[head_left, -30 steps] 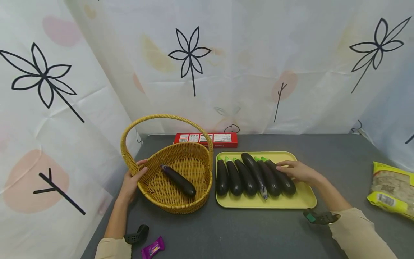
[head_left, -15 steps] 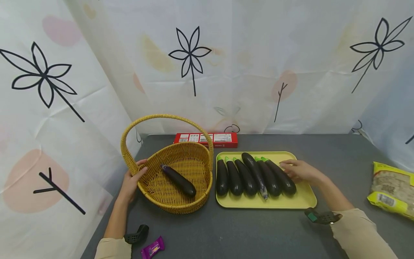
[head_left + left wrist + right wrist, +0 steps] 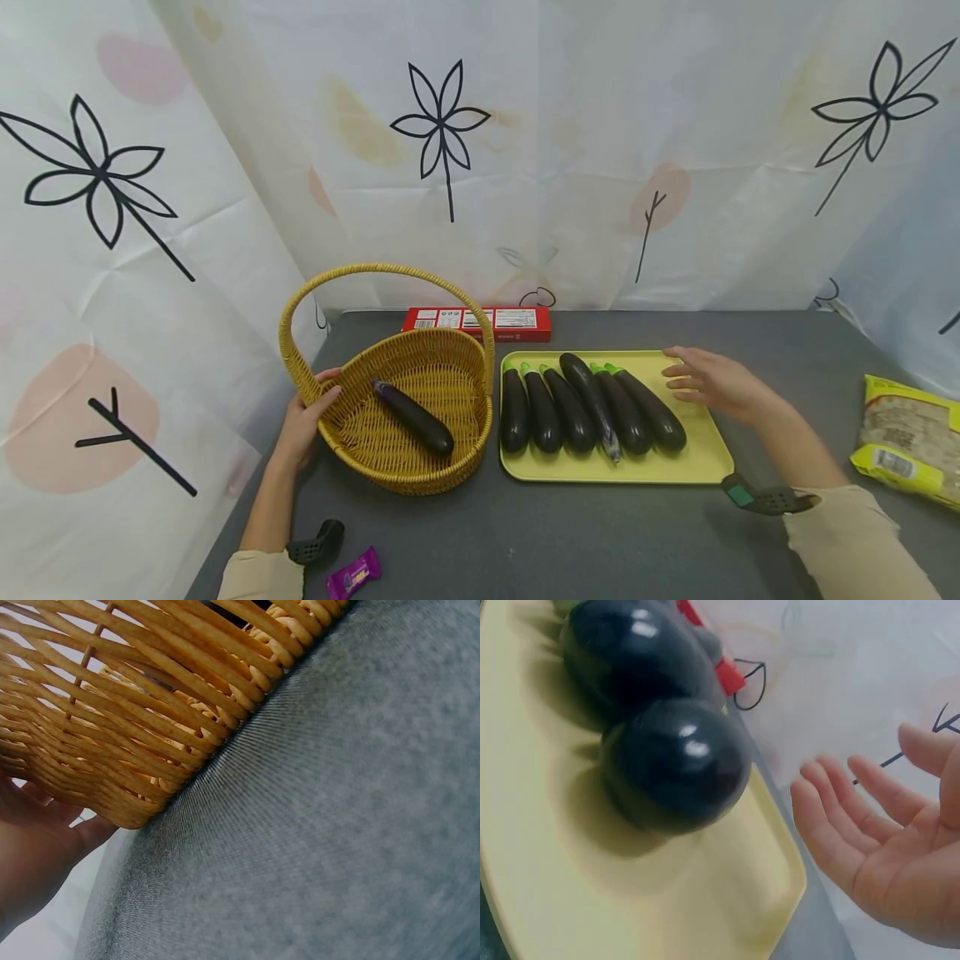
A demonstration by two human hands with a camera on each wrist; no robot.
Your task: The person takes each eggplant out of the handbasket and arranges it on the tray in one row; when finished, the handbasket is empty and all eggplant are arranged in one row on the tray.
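My left hand (image 3: 303,421) holds the side of a wicker basket (image 3: 411,482), with its thumb over the rim near the handle's base. In the left wrist view the fingers of that hand (image 3: 37,847) lie against the woven outer wall (image 3: 112,735). Inside the basket rests a single eggplant (image 3: 414,419). Several more eggplants (image 3: 573,412) lie side by side on a yellow tray (image 3: 701,467). Over the tray's right part is my right hand (image 3: 716,383), fingers spread loosely and holding nothing. The right wrist view shows it apart from the nearest eggplant (image 3: 679,765).
Behind the basket lies a red box (image 3: 525,325) with white labels. A purple wrapped snack (image 3: 354,573) is at the front left of the grey table (image 3: 570,542). On the far right sits a yellow bag (image 3: 907,437). A patterned white curtain (image 3: 585,167) closes off the back.
My right hand has come off the rightmost eggplant and drawn up and to the right, its fingers opening out. The left hand, basket and eggplants have stayed in place.
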